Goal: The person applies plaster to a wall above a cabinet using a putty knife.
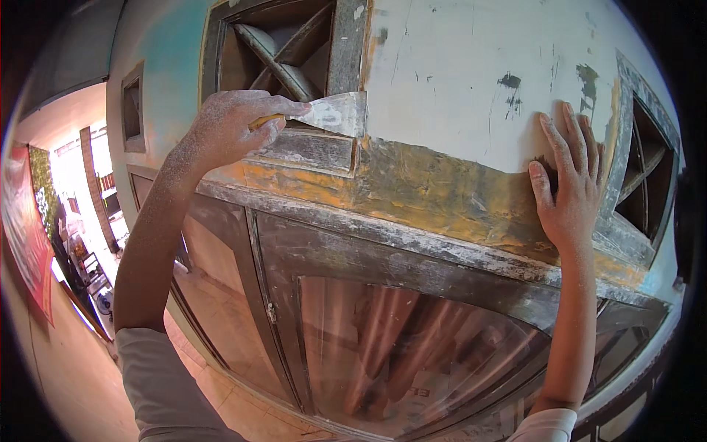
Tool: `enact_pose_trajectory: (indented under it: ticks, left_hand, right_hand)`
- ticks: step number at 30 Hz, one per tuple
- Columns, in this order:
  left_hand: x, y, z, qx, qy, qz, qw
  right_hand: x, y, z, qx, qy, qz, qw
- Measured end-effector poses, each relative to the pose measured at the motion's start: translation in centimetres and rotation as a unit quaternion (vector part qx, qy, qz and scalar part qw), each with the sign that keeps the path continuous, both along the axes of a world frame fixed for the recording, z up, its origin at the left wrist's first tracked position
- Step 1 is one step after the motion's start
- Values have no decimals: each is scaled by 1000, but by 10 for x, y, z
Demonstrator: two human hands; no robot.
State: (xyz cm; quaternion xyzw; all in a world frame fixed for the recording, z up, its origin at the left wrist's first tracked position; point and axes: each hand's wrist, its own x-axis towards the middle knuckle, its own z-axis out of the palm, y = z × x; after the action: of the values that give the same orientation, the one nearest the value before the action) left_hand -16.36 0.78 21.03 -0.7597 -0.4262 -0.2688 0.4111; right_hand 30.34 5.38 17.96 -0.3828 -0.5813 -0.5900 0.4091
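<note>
Dust coats my left hand [239,127], which is closed round the yellow handle of a putty knife [335,114]. The wide blade, smeared white, lies against the right side of a dark wooden vent frame [347,51], beside its crossed slats. My right hand [571,180] rests with fingers stretched and apart on the wall [456,81]. White paint with dark chipped spots covers the upper wall. Below it runs a rough strip of bare ochre and grey surface [442,188], which the heel of my right hand overlaps.
A second vent [641,173] with crossed slats is at the right. Under the strip runs a weathered wooden ledge [390,234], above a framed glass pane [412,346] with reflections. At the left, a bright opening [96,184] shows items outside, next to a red banner [26,228].
</note>
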Motion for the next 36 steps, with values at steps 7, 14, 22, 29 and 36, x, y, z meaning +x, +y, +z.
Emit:
enact_pose_trajectory:
  ticks: [7,14,22,29,36]
  left_hand:
    - [0,0,2,0,-16,-13,1000]
    - [2,2,5,9,-15,-35,999]
    - [10,-9,5,-20,-14,27,999]
    - [35,-18,-57,-55,-68,-3,996]
    - [85,-19,-96,-168,-189,-23,967]
  right_hand:
    - [1,6,-1,1,13,12,1000]
    - [1,5,0,5,8,16,1000]
    - [0,6,-1,4,13,14,1000]
    - [2,8,-7,4,13,24,1000]
    - [0,4,-11,-11,16,21,1000]
